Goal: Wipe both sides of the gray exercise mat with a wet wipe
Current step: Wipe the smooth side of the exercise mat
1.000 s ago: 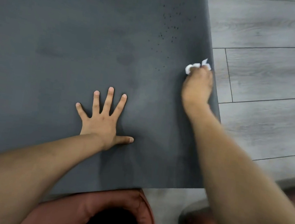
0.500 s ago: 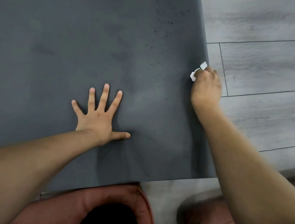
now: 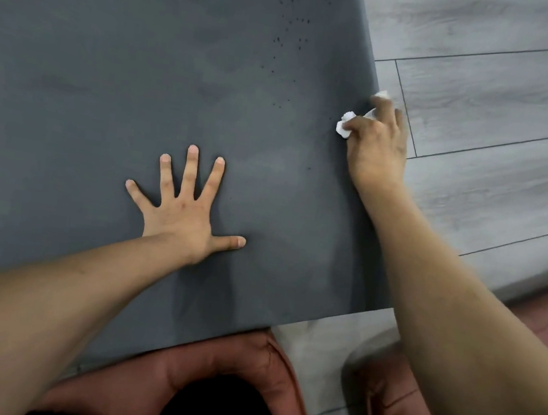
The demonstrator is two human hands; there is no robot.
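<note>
Nearest the camera, rust-coloured clothing shows at the bottom edge, just short of the near end of the gray exercise mat. The mat lies flat on the gray wood-look floor and fills the left and centre of the view. The left hand rests palm down on the mat, fingers straight and spread wide. Farther out, at the mat's right edge, the right hand grips a crumpled white wet wipe, fingers curled round it. Small dark specks dot the far part of the mat.
</note>
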